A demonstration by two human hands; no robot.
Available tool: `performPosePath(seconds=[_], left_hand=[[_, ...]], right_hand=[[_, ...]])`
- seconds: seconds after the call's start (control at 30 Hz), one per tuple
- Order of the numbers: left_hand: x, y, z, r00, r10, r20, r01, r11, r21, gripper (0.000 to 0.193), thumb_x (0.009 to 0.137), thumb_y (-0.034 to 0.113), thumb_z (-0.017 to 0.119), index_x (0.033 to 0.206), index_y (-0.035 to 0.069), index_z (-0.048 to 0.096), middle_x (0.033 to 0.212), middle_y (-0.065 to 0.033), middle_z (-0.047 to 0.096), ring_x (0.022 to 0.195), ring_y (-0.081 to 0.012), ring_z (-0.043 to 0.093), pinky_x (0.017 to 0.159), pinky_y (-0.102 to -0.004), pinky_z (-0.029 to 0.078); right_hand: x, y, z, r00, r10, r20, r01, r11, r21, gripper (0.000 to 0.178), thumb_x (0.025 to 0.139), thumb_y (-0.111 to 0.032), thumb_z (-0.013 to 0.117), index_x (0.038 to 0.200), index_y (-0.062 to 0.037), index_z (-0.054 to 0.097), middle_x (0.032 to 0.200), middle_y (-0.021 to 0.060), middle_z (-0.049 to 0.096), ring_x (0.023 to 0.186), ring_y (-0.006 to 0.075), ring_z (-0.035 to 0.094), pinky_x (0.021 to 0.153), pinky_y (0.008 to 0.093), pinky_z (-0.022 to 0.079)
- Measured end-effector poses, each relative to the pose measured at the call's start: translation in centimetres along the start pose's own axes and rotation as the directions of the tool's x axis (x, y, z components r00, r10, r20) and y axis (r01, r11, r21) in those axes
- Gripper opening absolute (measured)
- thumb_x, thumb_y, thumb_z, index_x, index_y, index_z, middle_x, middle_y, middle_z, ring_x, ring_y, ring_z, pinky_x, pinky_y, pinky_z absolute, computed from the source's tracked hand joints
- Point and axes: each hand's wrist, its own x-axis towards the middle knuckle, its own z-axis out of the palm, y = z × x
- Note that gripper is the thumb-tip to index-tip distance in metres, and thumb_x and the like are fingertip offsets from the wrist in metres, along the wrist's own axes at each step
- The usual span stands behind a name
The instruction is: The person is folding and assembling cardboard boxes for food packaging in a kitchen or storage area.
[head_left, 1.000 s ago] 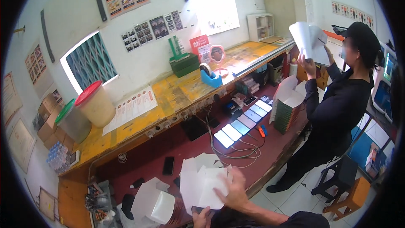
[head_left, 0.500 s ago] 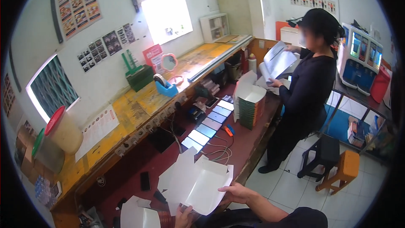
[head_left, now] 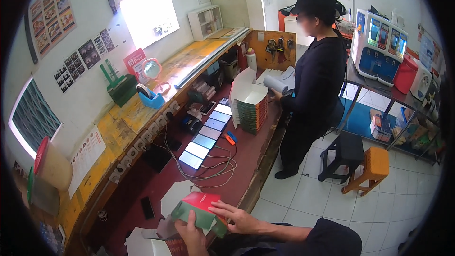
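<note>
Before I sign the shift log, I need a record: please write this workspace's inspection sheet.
Surface: flat dark red bench top, carrying several items.
Things handled: red-and-green cardboard box.
Clutter: row of lit rectangular phones; dark rectangular phone; stack of red-and-green cardboard boxes.
Hands: left hand grips the box; right hand rests fingers on it.
Cables: thin pale cables, looped beside the lit phones.
Surroundings: black plastic stool, orange plastic stool, standing person in dark clothing.

Right hand (head_left: 236, 219) bare, tapering fingers; bare forearm (head_left: 283, 231) behind it. Beyond the forearm, a loose, near-black sleeve (head_left: 332, 238), plain cloth, softly creased. Left hand (head_left: 192, 233) and its wrist likewise bare. Below and between hands, dark clothing (head_left: 258, 243), details dim.
</note>
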Motion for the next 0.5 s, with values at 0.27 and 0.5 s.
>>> performPosePath(seconds=[0.27,0.5], left_hand=[[-0.3,-1.1,-2.6,0.976,0.097,0.194,-0.065,0.984,-0.168,0.040,0.096,-0.001,0.060,0.135,0.002,0.053,0.134,-0.0122,0.056,0.123,-0.0269,0.055,0.103,-0.0404,0.047],[-1.4,2.6,1.5,0.984,-0.006,-0.181,-0.085,0.869,-0.488,0.040,0.092,-0.003,0.065,0.131,-0.001,0.055,0.124,-0.0115,0.062,0.110,-0.0218,0.060,0.096,-0.0350,0.050]], right_hand=[[1.4,-0.1,-1.4,0.937,0.349,0.036,-0.255,0.607,0.753,0.045,0.094,-0.006,0.069,0.134,-0.0004,0.048,0.133,0.0100,0.055,0.125,0.0166,0.053,0.102,0.0313,0.048],[0.2,1.9,1.2,0.542,0.663,0.515,-0.654,-0.052,0.755,0.041,0.098,-0.042,0.063,0.116,-0.0061,0.057,0.108,0.0067,0.066,0.102,0.0174,0.063,0.086,0.0304,0.052]])
